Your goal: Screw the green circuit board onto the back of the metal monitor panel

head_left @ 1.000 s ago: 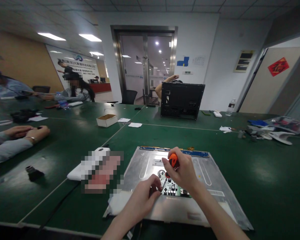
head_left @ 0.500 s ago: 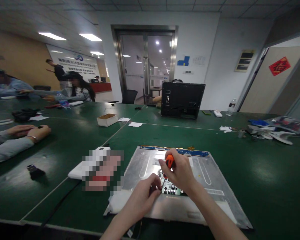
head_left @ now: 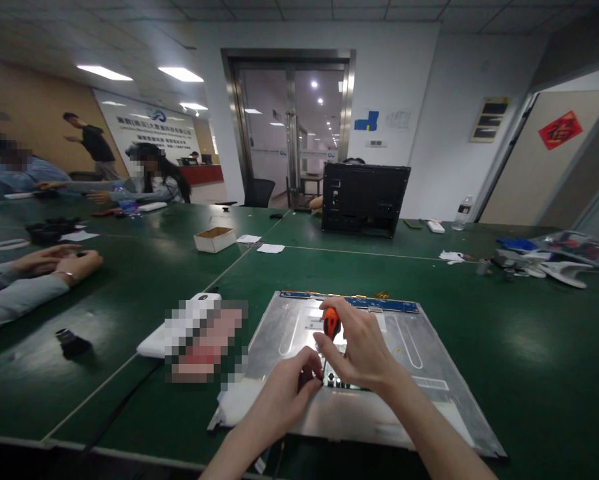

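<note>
My right hand (head_left: 362, 343) is wrapped round the orange and black handle of a screwdriver (head_left: 332, 322), which stands nearly upright. Its thin shaft points down at the left end of a green circuit board (head_left: 336, 381), partly covered by my hands. The board sits on a flat silver metal panel (head_left: 409, 347) with a blue strip (head_left: 392, 305) along its far edge. My left hand (head_left: 292, 387) rests over the panel with thumb and fingertips pinched together beside the screwdriver tip. Whatever those fingertips hold is too small to make out.
A white device (head_left: 152, 343) and a blurred reddish item (head_left: 212, 347) lie left of the panel. A small black object (head_left: 72, 343) is farther left, near a co-worker's hands (head_left: 74, 267). Beyond are an open box (head_left: 214, 240) and a black monitor casing (head_left: 364, 200). Loose parts (head_left: 519, 263) lie right.
The screwdriver handle has tilted slightly to the left, and my right hand has shifted with it. My left hand stays in place. In the background a standing person has moved left.
</note>
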### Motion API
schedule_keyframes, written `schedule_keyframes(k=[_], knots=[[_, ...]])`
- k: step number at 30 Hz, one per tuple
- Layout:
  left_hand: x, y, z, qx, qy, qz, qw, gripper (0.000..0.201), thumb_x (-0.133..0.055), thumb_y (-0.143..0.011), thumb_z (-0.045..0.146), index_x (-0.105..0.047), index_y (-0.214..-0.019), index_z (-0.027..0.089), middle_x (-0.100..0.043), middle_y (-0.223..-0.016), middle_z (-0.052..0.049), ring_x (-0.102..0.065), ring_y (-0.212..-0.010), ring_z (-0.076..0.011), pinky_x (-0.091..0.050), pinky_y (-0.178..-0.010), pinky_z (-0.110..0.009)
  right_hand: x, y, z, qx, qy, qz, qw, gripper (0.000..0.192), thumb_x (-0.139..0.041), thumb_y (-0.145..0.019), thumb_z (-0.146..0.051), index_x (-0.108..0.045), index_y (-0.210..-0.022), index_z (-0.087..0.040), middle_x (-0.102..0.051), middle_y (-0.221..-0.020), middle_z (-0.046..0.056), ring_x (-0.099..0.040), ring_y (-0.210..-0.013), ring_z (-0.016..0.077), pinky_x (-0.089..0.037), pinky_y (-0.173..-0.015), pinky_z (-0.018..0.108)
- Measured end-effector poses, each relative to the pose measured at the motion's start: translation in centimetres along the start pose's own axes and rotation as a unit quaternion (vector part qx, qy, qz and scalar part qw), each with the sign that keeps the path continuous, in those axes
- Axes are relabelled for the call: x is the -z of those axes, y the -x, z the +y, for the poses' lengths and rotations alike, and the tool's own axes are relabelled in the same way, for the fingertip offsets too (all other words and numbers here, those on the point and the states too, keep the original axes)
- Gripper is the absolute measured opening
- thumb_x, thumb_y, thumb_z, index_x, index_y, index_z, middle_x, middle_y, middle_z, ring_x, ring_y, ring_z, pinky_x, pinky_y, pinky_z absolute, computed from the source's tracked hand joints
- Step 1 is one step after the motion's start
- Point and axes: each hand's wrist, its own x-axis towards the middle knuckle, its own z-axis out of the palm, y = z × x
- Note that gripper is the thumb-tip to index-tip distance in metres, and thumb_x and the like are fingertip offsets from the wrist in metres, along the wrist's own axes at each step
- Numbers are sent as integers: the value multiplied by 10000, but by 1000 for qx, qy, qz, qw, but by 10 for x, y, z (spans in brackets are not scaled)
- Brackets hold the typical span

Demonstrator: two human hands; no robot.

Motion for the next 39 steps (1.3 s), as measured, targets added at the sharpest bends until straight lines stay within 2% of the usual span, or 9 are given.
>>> schedule_keyframes(k=[6, 9, 11, 16, 21, 25, 29, 32, 39], knots=[[1, 1, 1, -3, -2, -1, 1000, 114, -489, -787, 118, -537, -866, 183, -628, -774, 5, -570, -675, -158, -381, -603, -244, 7, -6, -1, -40, -5, -65, 997, 272, -505, -811, -231, -468, -1079, -203, -570, -694, -32, -516, -582, 127, -355, -590, 245], [1, 0, 2, 10, -2, 0, 1000, 129, -489, -782, 111, -545, -869, 187, -638, -792, 5, -586, -710, -164, -389, -627, -247, 12, -14, -3, -22, 33, -101, 994, 233, -531, -823, -244, -469, -1046, -212, -604, -716, -30, -531, -589, 121, -330, -574, 239], [1, -1, 3, 22, -10, 4, 1000, 139, -493, -764, 97, -550, -853, 187, -644, -794, 3, -595, -740, -172, -392, -653, -252, 16, -22, -6, -11, 79, -132, 988, 207, -576, -827, -306, -481, -988, -217, -626, -720, -26, -547, -596, 128, -292, -549, 243], [1, -2, 5, 37, -19, -1, 999, 151, -493, -746, 93, -558, -845, 186, -641, -773, 4, -593, -726, -174, -383, -646, -251, 30, -44, -15, -9, 186, -232, 955, 357, -645, -780, -515, -525, -921, -211, -664, -720, 10, -600, -632, 171, -229, -508, 253], [2, -2, 4, 30, -19, -7, 999, 154, -480, -753, 109, -558, -860, 188, -638, -766, 6, -590, -699, -169, -381, -628, -249, 49, -55, -24, -10, 166, -320, 933, 194, -615, -800, -352, -580, -907, -194, -695, -849, 40, -609, -715, 175, -274, -521, 254], [2, -2, 4, 30, -24, -5, 999, 145, -476, -752, 116, -555, -849, 190, -643, -761, 4, -597, -717, -177, -387, -645, -257, 53, -53, -29, 17, 157, -322, 934, 127, -564, -812, -236, -583, -929, -191, -699, -864, 36, -607, -701, 163, -270, -513, 254], [1, -2, 2, 24, -28, -1, 999, 133, -476, -765, 128, -557, -851, 191, -646, -774, -5, -595, -724, -181, -397, -662, -266, 45, -50, -28, 33, 199, -276, 940, 178, -589, -843, -374, -593, -902, -206, -694, -772, 21, -613, -652, 166, -227, -485, 262], [1, -1, 0, 20, -25, -2, 999, 136, -472, -770, 131, -558, -858, 190, -637, -775, -3, -590, -715, -179, -395, -650, -266, 44, -50, -26, 15, 202, -275, 940, 259, -600, -832, -464, -605, -835, -205, -688, -735, 18, -607, -633, 164, -242, -487, 263], [2, -1, 3, 10, -22, -10, 1000, 127, -474, -767, 142, -547, -859, 190, -615, -748, 3, -575, -708, -176, -379, -640, -260, 56, -49, -21, 17, 164, -308, 937, 131, -611, -785, -251, -604, -900, -188, -696, -863, 39, -600, -689, 158, -271, -498, 258]])
